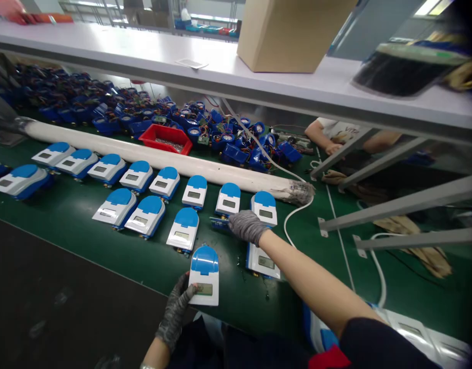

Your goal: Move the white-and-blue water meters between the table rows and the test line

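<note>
My left hand (177,310), in a grey fingerless-looking glove, is closed on the lower left side of a white meter (204,277) with a blue lid and a small grey display. This meter is at the near edge of the green table. My right hand (246,226), also gloved in grey, pinches a thin blue card (219,223) held out to the left. Just beyond that hand stands another meter (228,199). One more meter (263,261) lies partly under my right forearm. To the left of the card is a meter (183,229) with its display facing up.
Several more meters stand in rows at left along a long white tube (159,159). Behind it are a red tray (165,139) of small metal parts and a heap of blue wired units (236,154). A shelf (143,56) crosses above, bearing a cardboard box (289,36). Another person's hand (333,148) shows beyond.
</note>
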Demonstrator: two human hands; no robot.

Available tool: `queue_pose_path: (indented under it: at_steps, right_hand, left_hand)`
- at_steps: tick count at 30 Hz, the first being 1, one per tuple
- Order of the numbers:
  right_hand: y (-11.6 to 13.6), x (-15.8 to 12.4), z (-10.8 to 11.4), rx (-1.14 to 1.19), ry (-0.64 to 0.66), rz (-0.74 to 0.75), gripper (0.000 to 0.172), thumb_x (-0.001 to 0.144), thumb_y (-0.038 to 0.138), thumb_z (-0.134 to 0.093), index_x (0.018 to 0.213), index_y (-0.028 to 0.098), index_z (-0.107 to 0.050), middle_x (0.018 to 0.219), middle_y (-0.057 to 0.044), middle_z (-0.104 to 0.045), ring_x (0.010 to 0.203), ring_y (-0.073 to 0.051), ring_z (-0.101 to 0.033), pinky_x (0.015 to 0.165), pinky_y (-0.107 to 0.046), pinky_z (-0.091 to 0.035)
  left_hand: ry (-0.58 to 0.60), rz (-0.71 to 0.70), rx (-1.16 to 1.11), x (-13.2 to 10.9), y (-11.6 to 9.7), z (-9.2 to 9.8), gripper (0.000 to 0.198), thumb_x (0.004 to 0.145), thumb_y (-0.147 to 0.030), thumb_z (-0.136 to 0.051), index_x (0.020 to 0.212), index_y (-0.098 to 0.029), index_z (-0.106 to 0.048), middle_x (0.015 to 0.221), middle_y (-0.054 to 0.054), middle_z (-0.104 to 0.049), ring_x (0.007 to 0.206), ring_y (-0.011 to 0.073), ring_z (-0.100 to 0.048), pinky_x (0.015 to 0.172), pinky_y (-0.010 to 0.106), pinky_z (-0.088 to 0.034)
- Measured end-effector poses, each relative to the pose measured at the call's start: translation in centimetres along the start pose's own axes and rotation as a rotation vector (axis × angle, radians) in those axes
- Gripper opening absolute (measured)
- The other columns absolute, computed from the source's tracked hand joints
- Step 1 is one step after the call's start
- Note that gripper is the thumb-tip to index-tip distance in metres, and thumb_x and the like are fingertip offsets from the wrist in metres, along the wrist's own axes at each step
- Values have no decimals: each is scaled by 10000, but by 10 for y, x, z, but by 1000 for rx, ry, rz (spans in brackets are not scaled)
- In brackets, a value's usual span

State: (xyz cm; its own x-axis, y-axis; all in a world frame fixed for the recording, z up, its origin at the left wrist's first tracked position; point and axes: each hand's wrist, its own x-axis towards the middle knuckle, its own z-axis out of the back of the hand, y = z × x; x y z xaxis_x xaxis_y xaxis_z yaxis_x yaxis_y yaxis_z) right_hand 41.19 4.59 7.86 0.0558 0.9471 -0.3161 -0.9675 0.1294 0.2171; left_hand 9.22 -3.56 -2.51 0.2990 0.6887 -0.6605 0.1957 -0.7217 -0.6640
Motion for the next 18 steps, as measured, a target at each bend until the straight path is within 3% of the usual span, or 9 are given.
queue_pose_path:
  at_steps: [4, 8, 18]
  right_hand:
    - [5, 38, -11, -191, -10, -10, 300, 947, 311, -529, 937, 104, -746, 916, -200, -744, 986, -321, -686, 867, -434, -468]
    - [-1, 61, -16, -283, -23, -3, 318, 934, 316, -546, 895, 71, -745, 886, -238, -734, 941, -328, -693, 811, -425, -458]
    - [-5, 69, -19, -316, -40, -25, 310, 924, 278, -534, 797, 62, -717, 813, -239, -725, 810, -304, -705, 744, -419, -466]
  left_hand:
    - [-4, 9, -16, -6, -12, -8, 677, 583, -427, -917, 1176, -185, -697, 1166, 138, -747, 1079, 349, -694, 931, 427, -550]
    - [1, 28, -24, -9, -20, -12, 669, 545, -426, -930, 1127, -177, -711, 1112, 142, -763, 1046, 362, -704, 901, 440, -559]
    - [14, 42, -14, -5, -21, -8, 695, 550, -437, -929, 1148, -171, -695, 1133, 155, -755, 1083, 366, -693, 905, 429, -558]
